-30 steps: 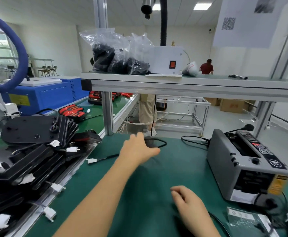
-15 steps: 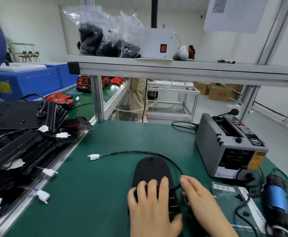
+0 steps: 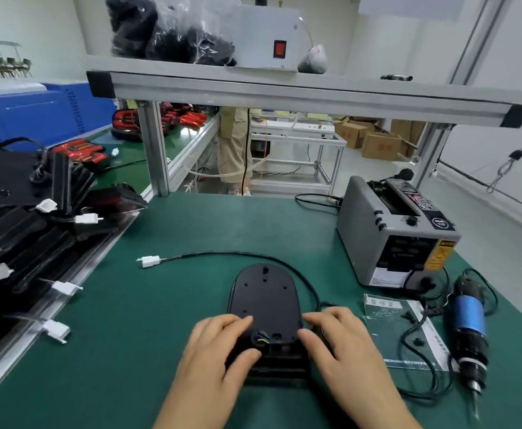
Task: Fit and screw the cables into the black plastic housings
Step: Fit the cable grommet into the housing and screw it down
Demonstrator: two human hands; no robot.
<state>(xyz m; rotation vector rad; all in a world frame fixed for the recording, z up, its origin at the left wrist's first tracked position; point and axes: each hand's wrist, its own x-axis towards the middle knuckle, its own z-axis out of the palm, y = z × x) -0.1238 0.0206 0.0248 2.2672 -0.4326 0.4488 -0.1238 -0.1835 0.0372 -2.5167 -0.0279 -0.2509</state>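
Head view: the black housing (image 3: 265,298) sits flat on the green mat (image 3: 166,320), down at 6 o'clock right by the person. The left hand (image 3: 219,351) grips its near-left corner, and the right hand (image 3: 340,345) pinches the near-right edge. The cable (image 3: 238,253) loops over 12 o'clock to a white connector (image 3: 150,261) at 10. The screwdriver (image 3: 467,329) lies at 3.

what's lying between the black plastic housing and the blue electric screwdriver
Head view: a flat clear plastic bag with a printed label on the green mat, crossed by a black cord, plus the right hand.
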